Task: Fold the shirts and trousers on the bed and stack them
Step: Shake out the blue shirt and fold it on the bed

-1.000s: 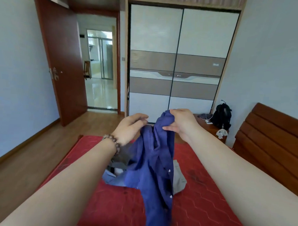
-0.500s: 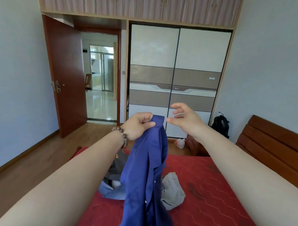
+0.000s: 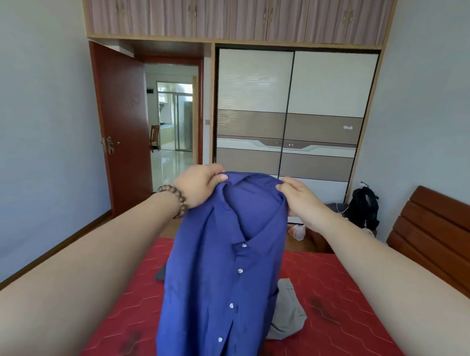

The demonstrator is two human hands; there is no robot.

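A blue button-up shirt (image 3: 221, 279) hangs in the air over the red bed (image 3: 343, 317), buttons facing me. My left hand (image 3: 198, 187), with a bead bracelet on its wrist, pinches the shirt's left shoulder by the collar. My right hand (image 3: 299, 199) grips the right shoulder. The shirt hangs down past the bottom of the view. Behind it on the bed lies a grey garment (image 3: 287, 314), mostly hidden, and a darker grey piece (image 3: 161, 274) peeks out at the left.
A wooden headboard (image 3: 435, 240) stands at the right. A black backpack (image 3: 363, 207) and a small bag (image 3: 297, 231) sit on the floor by the sliding wardrobe (image 3: 287, 121). An open red door (image 3: 123, 130) and wooden floor lie to the left.
My right hand, free half a second ago, has taken hold of the shirt's right shoulder. Both hands have spread the bunched shirt open so its front faces me.
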